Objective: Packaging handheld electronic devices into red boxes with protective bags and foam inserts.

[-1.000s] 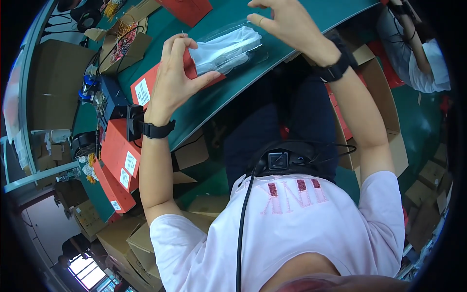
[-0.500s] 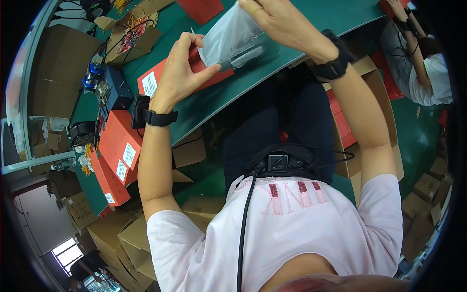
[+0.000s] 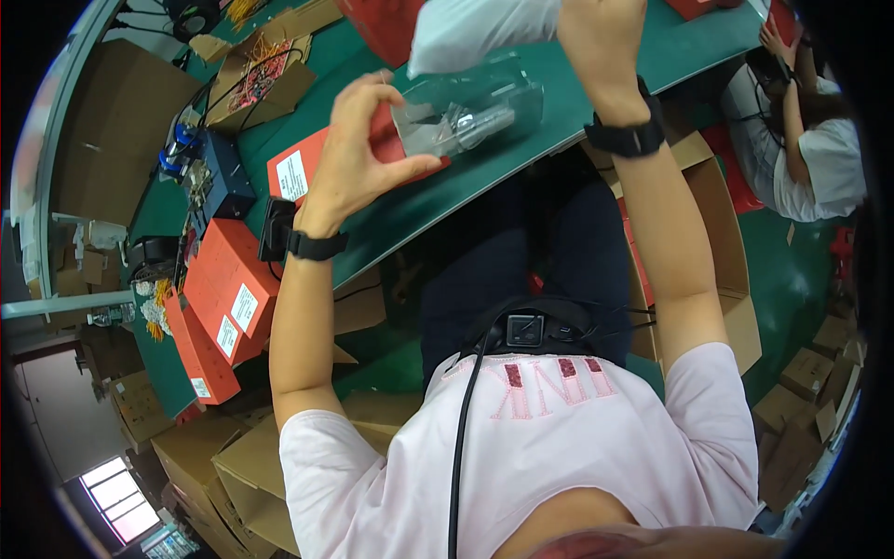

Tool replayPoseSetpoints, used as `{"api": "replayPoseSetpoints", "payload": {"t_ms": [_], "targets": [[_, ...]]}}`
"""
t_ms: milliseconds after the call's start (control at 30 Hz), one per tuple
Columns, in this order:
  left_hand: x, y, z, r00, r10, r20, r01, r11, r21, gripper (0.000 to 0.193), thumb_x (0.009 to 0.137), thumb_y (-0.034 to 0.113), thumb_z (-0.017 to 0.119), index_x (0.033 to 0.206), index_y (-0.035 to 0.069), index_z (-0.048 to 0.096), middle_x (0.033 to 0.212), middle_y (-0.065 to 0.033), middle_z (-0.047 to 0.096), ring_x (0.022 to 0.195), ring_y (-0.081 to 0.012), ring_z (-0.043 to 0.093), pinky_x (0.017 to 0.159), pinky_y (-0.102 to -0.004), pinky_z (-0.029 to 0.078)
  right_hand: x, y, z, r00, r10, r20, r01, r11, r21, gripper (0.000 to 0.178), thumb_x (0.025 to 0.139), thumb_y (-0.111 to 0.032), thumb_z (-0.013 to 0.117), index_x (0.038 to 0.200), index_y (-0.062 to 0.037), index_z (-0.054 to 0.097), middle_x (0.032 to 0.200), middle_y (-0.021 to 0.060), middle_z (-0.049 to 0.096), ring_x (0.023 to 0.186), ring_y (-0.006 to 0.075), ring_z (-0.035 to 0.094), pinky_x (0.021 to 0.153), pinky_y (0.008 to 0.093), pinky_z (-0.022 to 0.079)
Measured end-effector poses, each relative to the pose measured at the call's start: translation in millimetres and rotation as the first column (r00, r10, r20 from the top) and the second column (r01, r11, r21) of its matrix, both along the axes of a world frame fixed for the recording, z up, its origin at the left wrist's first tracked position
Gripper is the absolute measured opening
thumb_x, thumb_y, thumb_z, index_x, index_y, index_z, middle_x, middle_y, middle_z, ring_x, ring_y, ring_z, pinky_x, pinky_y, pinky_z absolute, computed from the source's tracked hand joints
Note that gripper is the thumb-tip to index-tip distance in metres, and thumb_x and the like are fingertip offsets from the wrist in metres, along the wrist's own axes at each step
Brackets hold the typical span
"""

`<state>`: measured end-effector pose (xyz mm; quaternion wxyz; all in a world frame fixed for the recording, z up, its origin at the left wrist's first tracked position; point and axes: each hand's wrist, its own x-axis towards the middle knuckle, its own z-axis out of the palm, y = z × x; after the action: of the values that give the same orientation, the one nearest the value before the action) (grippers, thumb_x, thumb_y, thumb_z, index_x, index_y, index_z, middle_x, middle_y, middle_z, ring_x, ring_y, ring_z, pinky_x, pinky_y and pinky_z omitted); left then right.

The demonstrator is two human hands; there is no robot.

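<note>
Where right hand [image 3: 603,47] grips white bag [image 3: 482,34], fingertips hide.

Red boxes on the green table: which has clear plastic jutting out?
The red box in the left hand; clear plastic extends from its right end, while the other red boxes show none.

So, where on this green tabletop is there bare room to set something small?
The green tabletop is bare between the right hand, the front edge and a far red carton; less roomy, between the wire-filled cardboard box and the red box in the left hand. Crowded: the left end, with red cartons and a blue boxy device.
</note>
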<state>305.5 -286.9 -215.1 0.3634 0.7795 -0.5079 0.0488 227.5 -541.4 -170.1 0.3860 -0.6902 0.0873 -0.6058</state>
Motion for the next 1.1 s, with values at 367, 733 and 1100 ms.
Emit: {"api": "replayPoseSetpoints", "payload": {"t_ms": [367, 733, 1100], "targets": [[-109.2, -21.5, 13.3, 0.058, -0.446, -0.893, -0.186, 0.874, -0.449, 0.064, 0.1, 0.045, 0.056, 0.145, 0.002, 0.043, 0.137, -0.015, 0.059, 0.118, -0.0271, 0.064, 0.081, -0.0439, 0.06, -53.4, 22.1, 12.3, 0.732, 0.517, 0.444, -0.262, 0.815, -0.516, 0.01, 0.1, -0.009, 0.061, 0.104, 0.0007, 0.06, 0.096, 0.0069, 0.061, 0.081, 0.0095, 0.054, 0.073, 0.0224, 0.044], [-135.5, -2.0, -3.9, 0.296, -0.347, -0.89, -0.322, 0.841, -0.435, 0.058, 0.1, 0.047, 0.052, 0.136, 0.002, 0.05, 0.125, -0.0141, 0.065, 0.104, -0.0258, 0.07, 0.077, -0.0403, 0.061, -177.1, 46.3, 21.9, 0.914, 0.142, -0.379, -0.332, 0.799, -0.501, 0.029, 0.073, -0.008, 0.085, 0.093, 0.0005, 0.065, 0.093, 0.0122, 0.064, 0.087, 0.027, 0.063, 0.078, 0.0363, 0.051], [-123.6, 16.8, -4.5, 0.409, -0.426, -0.807, -0.323, 0.76, -0.565, 0.065, 0.103, 0.058, 0.043, 0.135, 0.002, 0.049, 0.114, -0.0135, 0.066, 0.084, -0.0228, 0.069, 0.054, -0.0319, 0.053, -181.6, 42.7, -10.7, 0.57, 0.768, -0.292, -0.552, 0.621, 0.556, 0.024, 0.095, 0.004, 0.053, 0.11, 0.0025, 0.071, 0.103, 0.0038, 0.069, 0.084, 0.0078, 0.066, 0.07, 0.0229, 0.056]]}}
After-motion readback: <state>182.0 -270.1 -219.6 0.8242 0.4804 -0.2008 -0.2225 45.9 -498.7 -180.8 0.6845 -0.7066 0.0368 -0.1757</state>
